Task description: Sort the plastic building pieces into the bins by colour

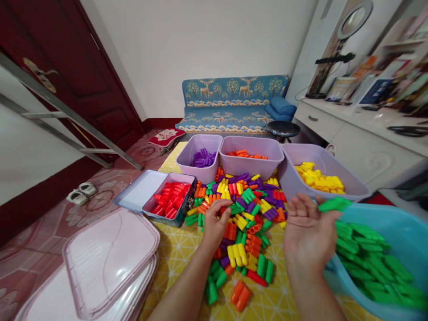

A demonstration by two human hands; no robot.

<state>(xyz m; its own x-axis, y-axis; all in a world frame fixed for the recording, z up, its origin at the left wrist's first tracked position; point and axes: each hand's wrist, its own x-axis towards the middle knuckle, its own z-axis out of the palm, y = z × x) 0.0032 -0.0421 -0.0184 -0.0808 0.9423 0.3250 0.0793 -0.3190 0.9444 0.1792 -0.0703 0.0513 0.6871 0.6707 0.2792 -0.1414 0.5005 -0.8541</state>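
1. While the right hand [307, 240] is palm up, its fingers and thumb pinch a green piece [335, 204] at the far left corner of a blue tub [401, 216].
2. The left hand [214, 223] is curved over the mixed pile [238, 255], fingers bent toward the thumb with a narrow gap – whether anything is between them, I cannot tell.
3. Beneath that hand, the pile spreads over the counter [180, 254], which has a yellow cloth with white lines; red, orange, yellow, green and purple pieces lie jumbled together. An orange pair [240, 295] lies at its near edge.
4. Right of the right hand, the tub holds many green pieces [371, 254].
5. Behind the pile are 3 lilac bins [250, 167] – purple pieces [203, 158] in the left bin, orange pieces [247, 154] in the middle, yellow pieces [319, 177] in the right.
6. Left of the pile, an open box [182, 215] contains red pieces [170, 199], its lid [142, 191] folded out to the left.
7. Nearer, at the left, are stacked pale lids [113, 258].
8. Farther out are a blue patterned sofa [230, 113], a black stool [282, 128] and a white dresser [361, 147].
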